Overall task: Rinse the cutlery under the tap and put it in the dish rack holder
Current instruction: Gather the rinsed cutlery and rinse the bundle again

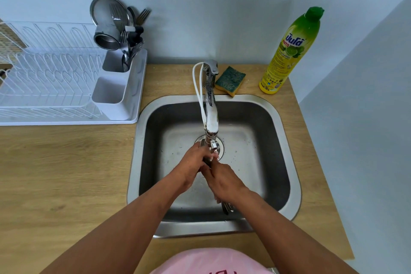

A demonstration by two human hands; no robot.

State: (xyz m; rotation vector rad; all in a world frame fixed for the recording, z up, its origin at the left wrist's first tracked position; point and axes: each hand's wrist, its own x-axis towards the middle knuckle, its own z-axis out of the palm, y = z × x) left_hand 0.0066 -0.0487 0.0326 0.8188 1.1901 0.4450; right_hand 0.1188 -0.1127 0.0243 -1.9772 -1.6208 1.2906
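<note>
Both hands meet over the steel sink [287,131], just below the chrome tap [210,104]. My left hand [191,167] and my right hand [224,181] are closed around a bundle of cutlery [226,207]. Metal handle ends stick out under my right wrist, and the upper ends near the spout are mostly hidden by my fingers. The white dish rack holder [115,93] stands at the rack's right side. Its far compartment holds several forks and spoons [131,51]; the near compartment looks empty.
A white dish rack [44,78] sits on the wooden counter [66,173] at left, with a steel cup [106,39] and strainer [109,11] at the holder. A green-yellow sponge [230,80] and a dish soap bottle [289,55] stand behind the sink.
</note>
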